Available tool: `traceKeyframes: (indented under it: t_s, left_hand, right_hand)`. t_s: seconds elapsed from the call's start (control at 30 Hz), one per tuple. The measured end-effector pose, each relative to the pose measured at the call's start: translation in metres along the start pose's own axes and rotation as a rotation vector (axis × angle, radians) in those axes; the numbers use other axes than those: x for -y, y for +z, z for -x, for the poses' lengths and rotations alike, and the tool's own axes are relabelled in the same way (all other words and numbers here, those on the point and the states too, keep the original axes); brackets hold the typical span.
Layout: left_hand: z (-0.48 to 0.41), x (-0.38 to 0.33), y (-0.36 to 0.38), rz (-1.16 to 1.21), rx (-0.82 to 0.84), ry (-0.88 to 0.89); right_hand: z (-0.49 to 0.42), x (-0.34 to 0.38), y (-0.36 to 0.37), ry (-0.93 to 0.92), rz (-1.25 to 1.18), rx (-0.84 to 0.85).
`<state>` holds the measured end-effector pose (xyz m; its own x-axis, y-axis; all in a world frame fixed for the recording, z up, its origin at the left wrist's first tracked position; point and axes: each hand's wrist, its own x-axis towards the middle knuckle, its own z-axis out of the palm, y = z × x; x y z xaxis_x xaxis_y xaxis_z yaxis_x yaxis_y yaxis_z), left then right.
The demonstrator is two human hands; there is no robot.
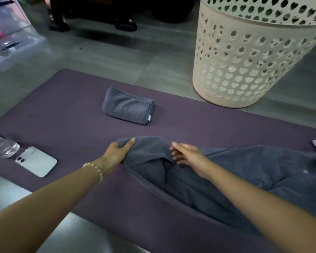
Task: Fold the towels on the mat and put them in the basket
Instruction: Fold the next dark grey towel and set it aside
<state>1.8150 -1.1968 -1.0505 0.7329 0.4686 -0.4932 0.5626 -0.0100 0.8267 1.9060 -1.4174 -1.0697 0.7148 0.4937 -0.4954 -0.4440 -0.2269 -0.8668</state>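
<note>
Spreading step: your left hand (pixel 118 152) gripped a corner of the unfolded towel (pixel 253 170), lower centre on the mat (pixel 71 115). Your right hand (pixel 189 156) was over it, fingers straight. The next move probably called for flattening.

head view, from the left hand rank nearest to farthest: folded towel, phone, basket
From the left hand, which grips the loose towel:
1. folded towel, just ahead on the mat
2. phone, to its left on the mat
3. basket, far ahead to the right, beyond the mat
</note>
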Motion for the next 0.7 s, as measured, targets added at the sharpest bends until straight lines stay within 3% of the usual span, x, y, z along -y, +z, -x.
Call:
traceKeyframes:
  t_s: [0.1,0.2,0.37,0.47,0.57,0.63,0.7]
  left_hand:
    - [0.012,0.018,-0.045,-0.123,-0.045,0.04]
    - [0.027,0.04,-0.083,-0.195,-0.005,0.008]
    - [0.041,0.073,-0.126,-0.276,-0.125,-0.022]
    - [0.047,0.085,-0.134,-0.23,-0.143,-0.057]
    - [0.051,0.092,-0.134,-0.185,-0.142,-0.053]
    - [0.052,0.094,-0.132,-0.165,-0.144,-0.049]
    - [0.053,0.096,-0.13,-0.142,-0.164,-0.039]
  right_hand:
    - [-0.022,-0.003,0.0,-0.127,0.177,-0.153]
    - [-0.047,-0.006,0.009,-0.08,0.369,-0.089]
    - [-0.074,-0.015,0.032,0.044,0.711,0.015]
    - [-0.076,-0.015,0.044,-0.05,0.935,0.003]
    - [-0.08,-0.014,0.065,-0.157,0.836,0.053]
    - [-0.084,-0.013,0.083,-0.067,0.7,0.155]
    - [-0.089,-0.011,0.098,-0.009,0.736,0.185]
